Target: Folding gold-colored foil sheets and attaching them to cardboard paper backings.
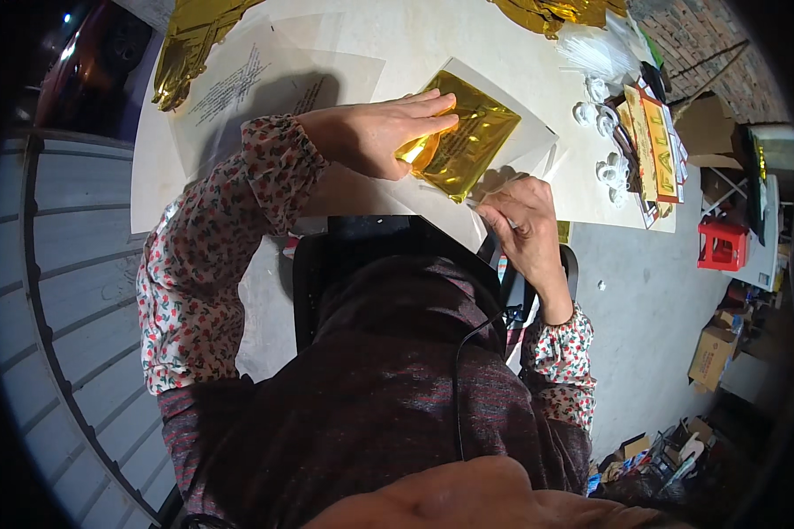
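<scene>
A folded piece of shiny gold foil (478, 132) lies on a clear plastic bag (538, 141) near the table's front edge. My left hand (370, 130) rests flat on the foil's left part, its fingers stretched out. At the foil's near corner, my right hand (522, 216) is closed, pinching the edge of the plastic bag between thumb and fingers. The hand itself partly hides the pinched edge. Further left, more clear printed bags (229, 97) lie flat on the table, partly behind my left forearm.
Crumpled gold foil (205, 44) lies at the table's far left, with more foil (560, 12) at the far edge. To the right are white ribbon rolls (607, 119) and a stack of colourful printed cards (651, 145). A red stool (723, 245) stands beyond the table (326, 26).
</scene>
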Tool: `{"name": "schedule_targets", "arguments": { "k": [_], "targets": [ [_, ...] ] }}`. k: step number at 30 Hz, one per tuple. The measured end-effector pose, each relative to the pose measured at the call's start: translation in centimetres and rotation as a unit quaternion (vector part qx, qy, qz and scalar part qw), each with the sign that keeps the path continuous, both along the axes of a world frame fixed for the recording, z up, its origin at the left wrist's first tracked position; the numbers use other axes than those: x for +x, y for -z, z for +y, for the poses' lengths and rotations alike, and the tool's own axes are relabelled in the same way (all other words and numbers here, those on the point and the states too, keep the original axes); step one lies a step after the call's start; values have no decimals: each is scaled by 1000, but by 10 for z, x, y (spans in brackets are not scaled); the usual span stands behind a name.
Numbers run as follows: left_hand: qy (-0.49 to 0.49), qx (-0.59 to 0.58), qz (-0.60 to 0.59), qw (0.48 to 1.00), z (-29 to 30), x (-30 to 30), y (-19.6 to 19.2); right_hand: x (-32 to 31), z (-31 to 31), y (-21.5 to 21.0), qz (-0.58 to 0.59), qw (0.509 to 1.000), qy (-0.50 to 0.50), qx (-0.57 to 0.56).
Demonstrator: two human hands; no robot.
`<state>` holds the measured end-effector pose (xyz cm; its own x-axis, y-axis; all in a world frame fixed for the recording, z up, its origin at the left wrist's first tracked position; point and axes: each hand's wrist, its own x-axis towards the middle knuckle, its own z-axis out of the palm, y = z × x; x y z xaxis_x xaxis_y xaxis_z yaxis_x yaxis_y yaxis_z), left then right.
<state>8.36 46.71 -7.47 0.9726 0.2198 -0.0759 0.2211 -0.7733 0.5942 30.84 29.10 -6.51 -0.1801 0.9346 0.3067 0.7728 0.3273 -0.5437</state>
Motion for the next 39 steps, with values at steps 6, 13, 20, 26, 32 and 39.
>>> {"name": "schedule_targets", "arguments": {
  "k": [6, 13, 20, 26, 32, 39],
  "targets": [
    [-7, -9, 6, 1000, -3, 2, -7, -10, 5, 1, -17, 1000, 3, 25],
    [-5, 5, -8, 1000, -2, 1, -2, -18, 6, -2, -22, 999, 10, 31],
    [-13, 13, 1, 1000, -4, 2, -1, -23, 4, -2, -39, 997, 28, 52],
    [-7, 8, 5, 1000, -4, 1, -3, -25, 1, 2, -50, 996, 43, 66],
    [-9, 6, 7, 1000, -4, 2, -3, -26, 1, 3, -58, 994, 57, 76],
    [-13, -8, -13, 1000, -4, 1, -4, -26, 1, 3, -56, 993, 62, 79]
  ]
}}
